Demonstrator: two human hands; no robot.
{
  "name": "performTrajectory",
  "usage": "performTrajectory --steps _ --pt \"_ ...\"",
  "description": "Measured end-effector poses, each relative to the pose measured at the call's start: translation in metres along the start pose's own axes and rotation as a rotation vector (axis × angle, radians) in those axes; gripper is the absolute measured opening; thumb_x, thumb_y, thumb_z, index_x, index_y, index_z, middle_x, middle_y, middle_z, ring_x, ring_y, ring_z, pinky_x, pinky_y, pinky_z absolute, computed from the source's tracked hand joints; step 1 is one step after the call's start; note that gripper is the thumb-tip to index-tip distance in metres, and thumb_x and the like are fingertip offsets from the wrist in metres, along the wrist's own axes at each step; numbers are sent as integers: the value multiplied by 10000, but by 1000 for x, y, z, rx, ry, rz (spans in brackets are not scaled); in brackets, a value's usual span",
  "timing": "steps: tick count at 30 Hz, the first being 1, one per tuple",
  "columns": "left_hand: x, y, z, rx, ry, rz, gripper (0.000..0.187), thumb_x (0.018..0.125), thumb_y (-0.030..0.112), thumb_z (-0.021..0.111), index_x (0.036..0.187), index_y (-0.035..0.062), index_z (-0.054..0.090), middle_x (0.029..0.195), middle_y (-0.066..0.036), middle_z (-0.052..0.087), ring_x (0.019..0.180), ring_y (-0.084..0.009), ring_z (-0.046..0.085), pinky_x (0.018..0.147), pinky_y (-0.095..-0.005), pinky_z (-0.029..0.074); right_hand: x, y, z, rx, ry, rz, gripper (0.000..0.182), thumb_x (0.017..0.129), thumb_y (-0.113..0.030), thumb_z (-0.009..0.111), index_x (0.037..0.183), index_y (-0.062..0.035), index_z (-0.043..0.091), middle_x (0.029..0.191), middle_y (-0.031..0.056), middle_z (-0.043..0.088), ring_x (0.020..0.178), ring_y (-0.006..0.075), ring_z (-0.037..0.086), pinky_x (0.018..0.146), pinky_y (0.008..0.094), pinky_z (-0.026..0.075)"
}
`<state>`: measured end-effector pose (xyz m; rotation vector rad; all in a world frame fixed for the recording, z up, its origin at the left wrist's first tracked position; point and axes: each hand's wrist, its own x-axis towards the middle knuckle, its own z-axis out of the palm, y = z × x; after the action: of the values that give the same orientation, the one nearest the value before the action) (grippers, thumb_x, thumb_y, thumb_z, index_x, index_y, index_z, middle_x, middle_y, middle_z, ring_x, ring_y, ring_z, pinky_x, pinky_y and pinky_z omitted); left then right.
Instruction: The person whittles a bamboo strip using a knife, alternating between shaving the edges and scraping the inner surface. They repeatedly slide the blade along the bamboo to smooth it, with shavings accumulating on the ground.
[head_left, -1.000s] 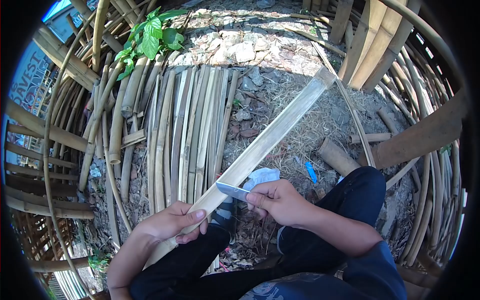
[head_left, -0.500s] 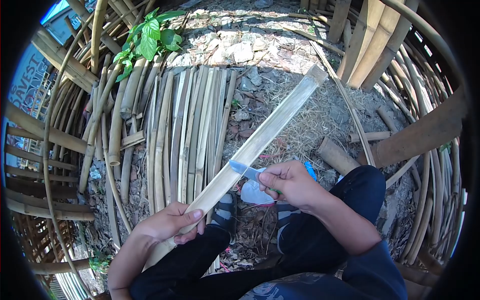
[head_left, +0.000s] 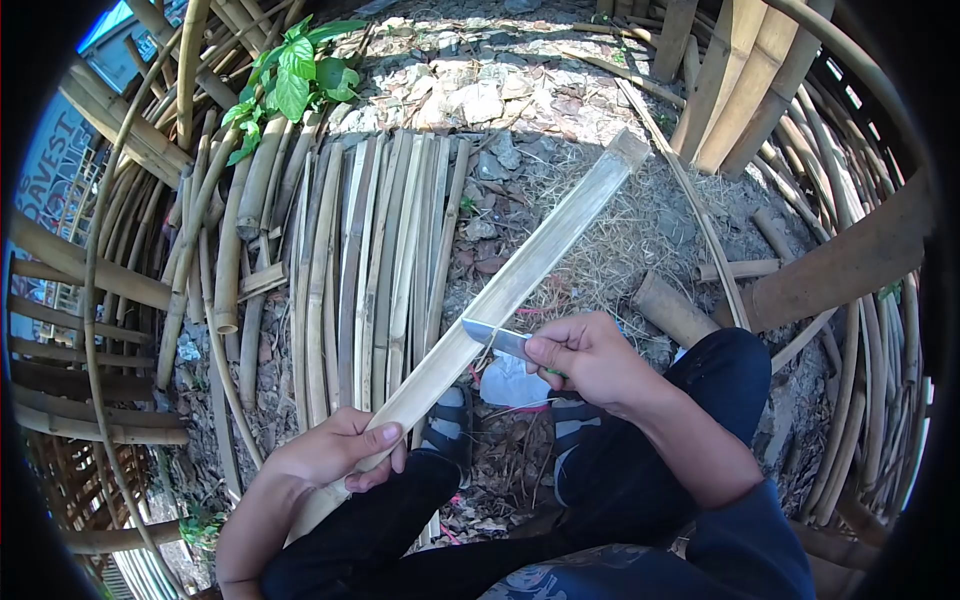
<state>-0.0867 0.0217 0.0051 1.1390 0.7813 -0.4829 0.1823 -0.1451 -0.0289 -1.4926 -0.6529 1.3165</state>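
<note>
A long, pale split bamboo strip slants from my lap up to the far right, over the ground. Wrapped round its lower part is my left hand, the thumb lying on top. My right hand grips a knife, whose handle is mostly hidden in the fist. The blade lies across the right edge of the strip, near its middle, with a thin curl of shaving by it. Beneath the knife, a white piece of plastic lies on the ground between my sandalled feet.
Several split bamboo strips lie side by side to the left. Bamboo poles stand at the upper right, and a thick one slants in from the right. A short bamboo piece lies beyond my right knee. A leafy plant grows upper left.
The knife has turned slightly, its handle now a little lower and farther right. A curl of shaving now shows at the blade. My left hand and the strip have barely moved.
</note>
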Motion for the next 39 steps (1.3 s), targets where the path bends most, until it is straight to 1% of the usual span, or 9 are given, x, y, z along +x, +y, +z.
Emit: performTrajectory --steps 6,8,15,23,29,31,35,37,39 --pt "-2 -2 -2 -1 -7 2 449 1032 370 498 846 -15 635 538 -30 504 432 -96 454 419 -247 379 5 8 -15 33 65 3 236 980 -148 603 837 23 680 579 -13 521 519 62 416 495 247 333" --pt "-1 -5 -2 -16 9 26 511 999 412 550 823 -59 640 511 -47 500 407 -104 453 408 -260 390 5 7 -17 52 78 -7 236 980 -149 604 838 25 680 577 -12 522 516 62 418 494 246 334" --pt "-4 -5 -1 -27 32 -9 511 997 406 555 829 -69 641 507 -54 493 391 -104 433 395 -257 366 5 -8 -42 42 198 14 252 980 -206 610 865 9 674 637 -13 555 553 54 472 491 212 356" --pt "-4 -11 -6 -29 -8 20 493 1003 386 554 837 -70 638 533 -61 514 418 -119 452 402 -263 357 3 -21 -54 88 344 -18 263 969 -231 624 866 5 677 610 3 546 514 67 449 464 217 320" --pt "-4 -9 -4 -18 -10 24 490 1006 391 546 835 -56 649 528 -62 512 422 -120 457 409 -260 360 2 -23 -62 92 310 -14 259 967 -231 625 860 -1 679 602 1 542 497 68 439 446 221 301" --pt "-4 -11 -5 -16 -9 40 484 1008 386 544 835 -54 648 524 -60 507 422 -118 455 412 -259 362 0 -30 -63 78 318 15 211 969 -149 618 898 39 684 602 -2 540 517 73 458 475 242 372" --pt "-6 -12 -5 -15 -16 44 477 1013 378 534 841 -51 650 535 -59 513 426 -116 458 412 -262 364 5 -28 -73 -9 337 15 247 978 -191 605 859 15 675 603 -9 534 499 65 425 464 243 349" --pt "-11 -17 -7 -54 -38 -21 464 1024 359 515 866 -54 656 551 -59 523 439 -115 467 424 -263 375 2 -31 -99 64 588 -81 298 996 -258 575 836 -14 633 609 -23 513 477 55 386 438 235 309" --pt "-19 -27 -13 -11 -103 2 458 1029 350 507 879 -56 658 556 -58 526 446 -115 473 431 -262 381 -5 -35 -117 88 633 -77 316 1003 -288 559 832 -26 608 611 -25 498 470 52 371 426 226 289"
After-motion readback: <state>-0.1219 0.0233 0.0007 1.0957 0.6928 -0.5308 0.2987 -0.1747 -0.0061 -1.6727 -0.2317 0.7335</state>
